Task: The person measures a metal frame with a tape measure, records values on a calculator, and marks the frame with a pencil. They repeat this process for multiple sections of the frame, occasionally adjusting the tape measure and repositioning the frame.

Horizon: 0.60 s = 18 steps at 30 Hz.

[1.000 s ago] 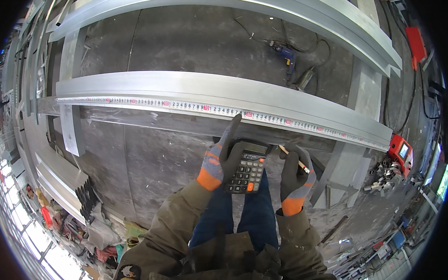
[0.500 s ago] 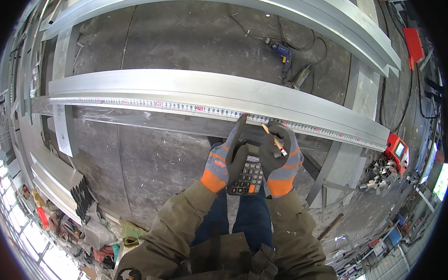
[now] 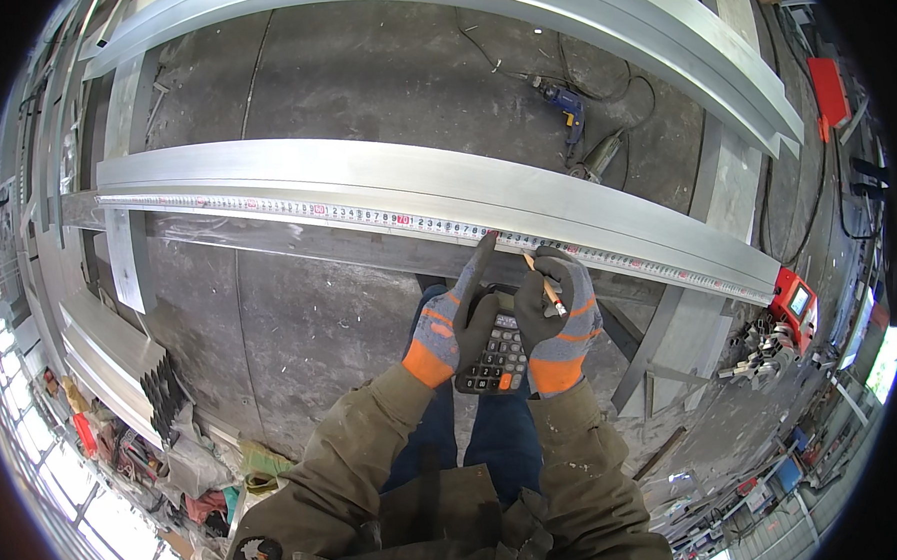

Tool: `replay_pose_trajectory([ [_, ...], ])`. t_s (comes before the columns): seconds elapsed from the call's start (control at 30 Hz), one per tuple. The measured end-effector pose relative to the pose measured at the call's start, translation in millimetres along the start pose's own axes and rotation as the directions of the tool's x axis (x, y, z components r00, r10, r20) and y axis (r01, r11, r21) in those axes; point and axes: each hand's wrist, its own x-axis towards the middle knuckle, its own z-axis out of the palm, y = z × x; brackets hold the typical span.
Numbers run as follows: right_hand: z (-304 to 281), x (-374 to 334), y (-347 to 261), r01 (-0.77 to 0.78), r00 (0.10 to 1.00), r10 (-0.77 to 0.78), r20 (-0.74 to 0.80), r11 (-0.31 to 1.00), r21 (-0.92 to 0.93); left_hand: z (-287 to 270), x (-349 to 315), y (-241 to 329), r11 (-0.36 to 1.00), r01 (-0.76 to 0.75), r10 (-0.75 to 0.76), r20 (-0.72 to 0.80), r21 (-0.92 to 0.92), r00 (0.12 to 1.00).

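Observation:
My left hand (image 3: 452, 325), in a grey and orange glove with dark fingers, grips a dark calculator (image 3: 492, 368). Its thumb lies over the calculator while the index finger stretches up to the tape measure blade (image 3: 366, 215). Between the gloved fingers of my right hand (image 3: 562, 320) is a wooden pencil (image 3: 552, 297), its point toward the blade and its other end toward me. The blade runs along the near edge of a long silver metal profile (image 3: 414, 171). At the profile's right end sits the red tape measure case (image 3: 796, 303).
Metal supports (image 3: 127, 254) carry the profile at left and right. Farther off lies another long profile (image 3: 597, 13). A blue power drill (image 3: 564, 105) and a corded grinder (image 3: 603, 153) are on the floor. Stacked profiles (image 3: 117, 365) lie at left, small metal pieces (image 3: 757, 352) at right.
My right hand has shifted slightly, and the pencil in it has moved a little to the left. My left hand stays almost in place with its index finger at the blade.

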Motion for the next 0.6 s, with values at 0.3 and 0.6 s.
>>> replay_pose_trajectory([
  [0.3,-1.4,1.3,2.3,0.005,0.999,-0.007,0.052,0.999,0.04,0.7,-0.2,1.8,1.0,0.002,-0.002,-0.01,-0.01,1.0],
  [0.6,1.5,4.1,-1.6,0.002,0.999,-0.001,-0.035,0.999,0.035,-0.6,-1.2,4.7,1.0,-0.005,0.006,-0.012,0.012,1.0],
])
